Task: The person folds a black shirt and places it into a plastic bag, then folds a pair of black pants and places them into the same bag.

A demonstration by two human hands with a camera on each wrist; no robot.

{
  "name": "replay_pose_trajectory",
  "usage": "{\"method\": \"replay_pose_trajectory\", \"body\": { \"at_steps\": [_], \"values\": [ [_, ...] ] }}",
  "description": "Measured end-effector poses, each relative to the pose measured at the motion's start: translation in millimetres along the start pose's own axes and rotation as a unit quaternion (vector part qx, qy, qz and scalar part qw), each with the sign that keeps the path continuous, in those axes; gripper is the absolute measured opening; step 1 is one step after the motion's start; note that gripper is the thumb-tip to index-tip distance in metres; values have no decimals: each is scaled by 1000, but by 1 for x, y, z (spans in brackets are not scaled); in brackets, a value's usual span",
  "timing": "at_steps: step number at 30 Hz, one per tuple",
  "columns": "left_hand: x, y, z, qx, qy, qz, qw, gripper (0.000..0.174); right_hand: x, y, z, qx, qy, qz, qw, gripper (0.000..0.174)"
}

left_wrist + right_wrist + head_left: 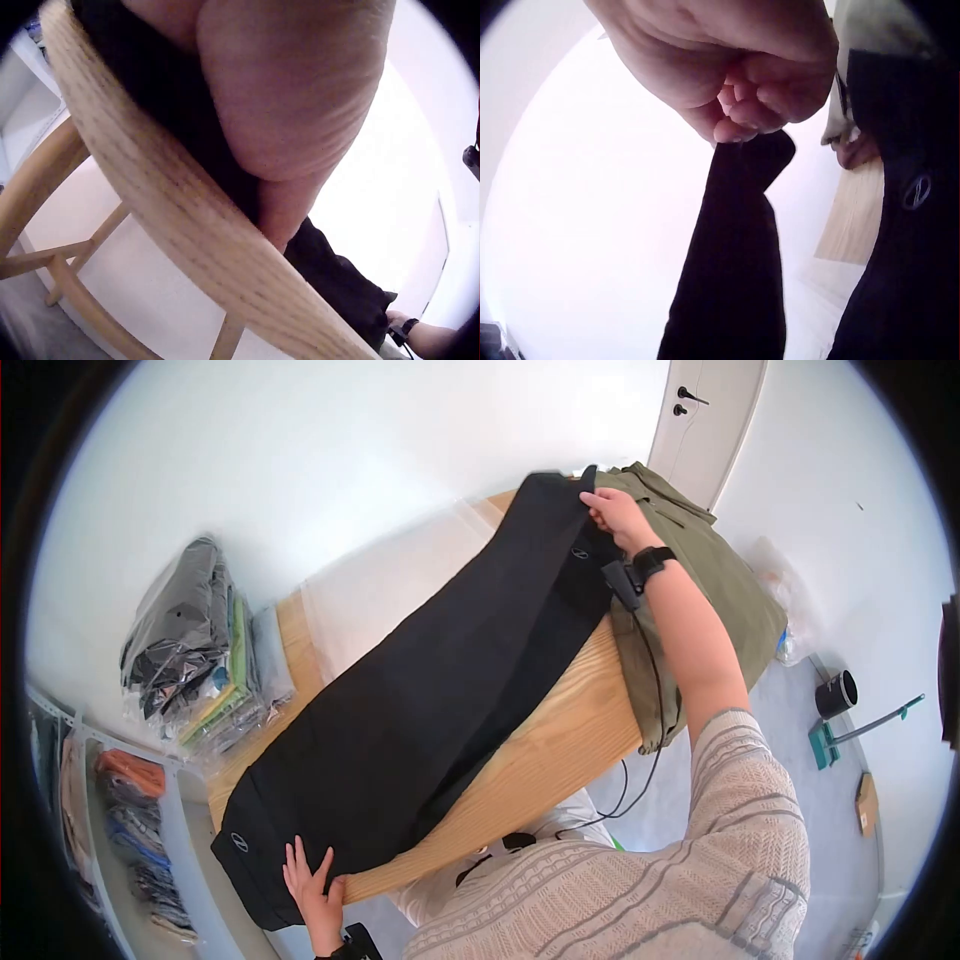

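Note:
A long black garment (400,690) with a small round logo near each end lies diagonally over the wooden table (560,740). At its upper right end, my right hand (622,518) pinches the edge between thumb and fingers; in the right wrist view the curled fingers of the right hand (757,97) hold the black cloth (727,247), which hangs below them. My left hand (314,890) rests with spread fingers on the lower left end, near the table's front edge. In the left wrist view the left hand (292,90) lies on the black cloth, its fingertips mostly hidden.
Olive-green clothing (700,580) hangs over the table's right end. Translucent plastic sheeting (370,590) lies behind the garment. Plastic-wrapped clothes (190,650) are stacked at the left, above a shelf of folded clothes (140,840). A black cable (655,690) runs down from my right wrist.

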State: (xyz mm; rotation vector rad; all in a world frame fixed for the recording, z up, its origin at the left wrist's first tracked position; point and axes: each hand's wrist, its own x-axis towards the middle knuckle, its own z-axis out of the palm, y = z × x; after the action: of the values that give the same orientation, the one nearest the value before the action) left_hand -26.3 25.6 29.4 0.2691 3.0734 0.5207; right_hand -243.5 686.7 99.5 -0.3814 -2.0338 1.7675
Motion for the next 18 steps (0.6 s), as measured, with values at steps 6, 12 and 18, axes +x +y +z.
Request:
{"method": "replay_pose_trajectory", "body": {
  "at_steps": [6,12,18],
  "values": [
    [0,-4,2,4,14,7,1000,48,-28,35,-54,-122,41,156,979,22],
    [-3,2,-4,12,25,34,999,53,-7,65,-34,-294,123,82,945,26],
    [3,-20,-10,6,68,70,995,46,-3,66,-23,-105,72,107,986,27]
  ]
}}
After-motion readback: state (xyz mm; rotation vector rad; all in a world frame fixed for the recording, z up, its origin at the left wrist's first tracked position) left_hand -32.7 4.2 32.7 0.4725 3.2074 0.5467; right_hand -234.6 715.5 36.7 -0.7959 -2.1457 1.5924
